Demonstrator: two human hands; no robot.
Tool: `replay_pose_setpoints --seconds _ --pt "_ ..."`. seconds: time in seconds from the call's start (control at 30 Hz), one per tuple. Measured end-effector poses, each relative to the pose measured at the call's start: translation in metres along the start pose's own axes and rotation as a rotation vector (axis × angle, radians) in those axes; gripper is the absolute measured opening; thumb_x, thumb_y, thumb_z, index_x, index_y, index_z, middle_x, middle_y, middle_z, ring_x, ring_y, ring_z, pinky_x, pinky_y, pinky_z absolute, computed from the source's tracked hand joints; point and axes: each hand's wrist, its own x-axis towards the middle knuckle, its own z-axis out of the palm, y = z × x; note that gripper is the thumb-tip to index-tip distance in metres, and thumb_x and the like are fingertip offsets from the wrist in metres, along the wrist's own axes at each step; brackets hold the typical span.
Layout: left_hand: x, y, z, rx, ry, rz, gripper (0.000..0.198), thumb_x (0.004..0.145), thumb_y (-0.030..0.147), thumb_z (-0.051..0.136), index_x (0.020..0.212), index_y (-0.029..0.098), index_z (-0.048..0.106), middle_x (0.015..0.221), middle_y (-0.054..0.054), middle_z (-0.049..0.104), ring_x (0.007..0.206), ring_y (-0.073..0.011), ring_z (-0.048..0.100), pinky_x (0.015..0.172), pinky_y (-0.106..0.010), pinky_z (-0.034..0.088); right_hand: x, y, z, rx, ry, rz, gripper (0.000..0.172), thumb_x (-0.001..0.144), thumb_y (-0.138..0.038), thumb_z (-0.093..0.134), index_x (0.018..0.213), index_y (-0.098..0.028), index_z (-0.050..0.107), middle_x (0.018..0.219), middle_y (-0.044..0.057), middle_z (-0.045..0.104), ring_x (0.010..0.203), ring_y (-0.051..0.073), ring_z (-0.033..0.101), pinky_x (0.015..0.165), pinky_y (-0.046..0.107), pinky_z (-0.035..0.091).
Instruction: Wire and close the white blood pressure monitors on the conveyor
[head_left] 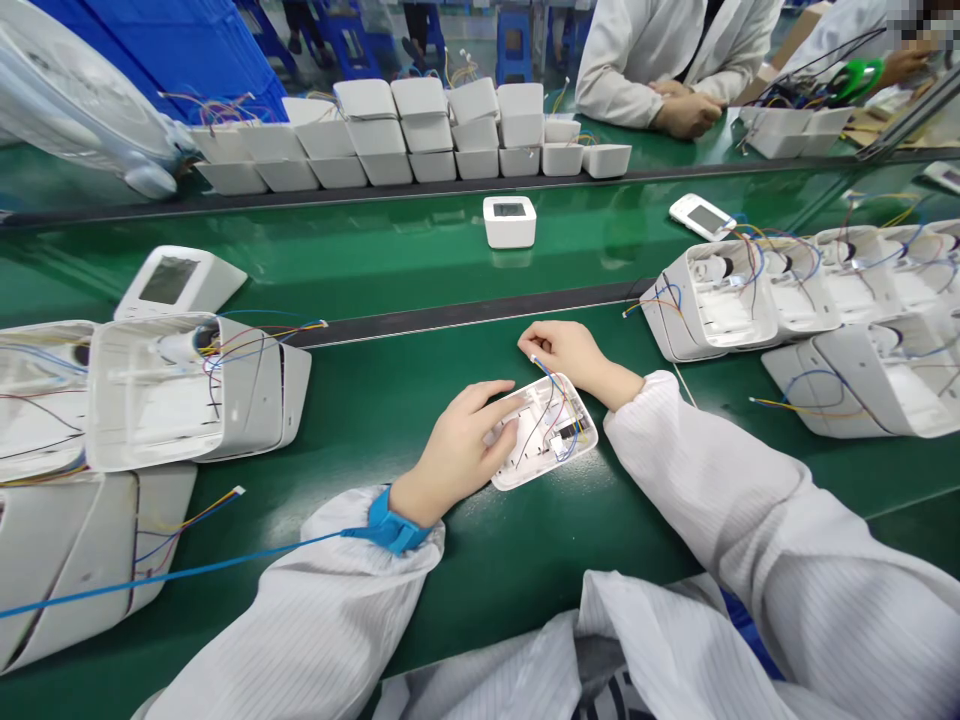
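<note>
A shallow white plastic housing cover (536,425) lies inner side up on the green bench, with thin coloured wires (559,395) and a small dark part inside. My left hand (461,440), wearing a blue wrist strap (394,522), rests over the cover's left end. Its thumb and forefinger are apart and reach onto the inner face. Just beyond the cover's far edge, my right hand (574,355) is closed with its fingers curled. A small white wire connector (534,359) shows by those fingertips; what they hold, if anything, is hidden.
Open white housings with wires stand at left (157,390) and right (720,300). A small white display unit (510,222) sits ahead; another screened cover (703,218) lies right of it. Stacked white shells (427,130) line the back. Across the bench, a person's hands (686,110) rest together.
</note>
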Motion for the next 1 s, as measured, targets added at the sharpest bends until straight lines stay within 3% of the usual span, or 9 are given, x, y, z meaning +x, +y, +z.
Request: replay_pose_setpoints --seconds 0.43,0.73,1.0 --pt "0.0021 -0.0012 -0.0011 -0.009 -0.077 -0.016 0.029 0.095 0.022 0.051 0.115 0.019 0.072 0.121 -0.013 0.068 0.11 -0.0244 0.065 0.094 -0.043 0.057 0.0005 0.0013 0.0003 0.007 0.003 -0.008 0.015 0.089 -0.021 0.059 0.082 -0.018 0.072 0.071 -0.001 0.067 0.061 0.01 0.053 0.061 0.024 0.033" --pt "0.0012 -0.0015 0.0004 -0.044 0.018 -0.049 0.023 0.093 0.02 0.054 0.1 0.018 0.076 0.114 -0.011 0.071 0.104 -0.0215 0.068 0.09 -0.038 0.058 0.0002 0.0002 -0.0006 0.003 0.002 0.001 0.015 0.089 -0.021 0.059 0.082 -0.018 0.072 0.071 -0.001 0.068 0.061 0.011 0.053 0.06 0.024 0.033" --pt "0.0034 -0.0026 0.0001 -0.04 -0.054 -0.038 0.024 0.094 0.023 0.052 0.1 0.02 0.076 0.114 -0.01 0.071 0.105 -0.0223 0.067 0.091 -0.041 0.057 0.0001 0.0004 0.0004 -0.005 0.002 0.0 0.015 0.089 -0.022 0.059 0.082 -0.019 0.072 0.072 -0.001 0.068 0.062 0.011 0.054 0.061 0.024 0.034"
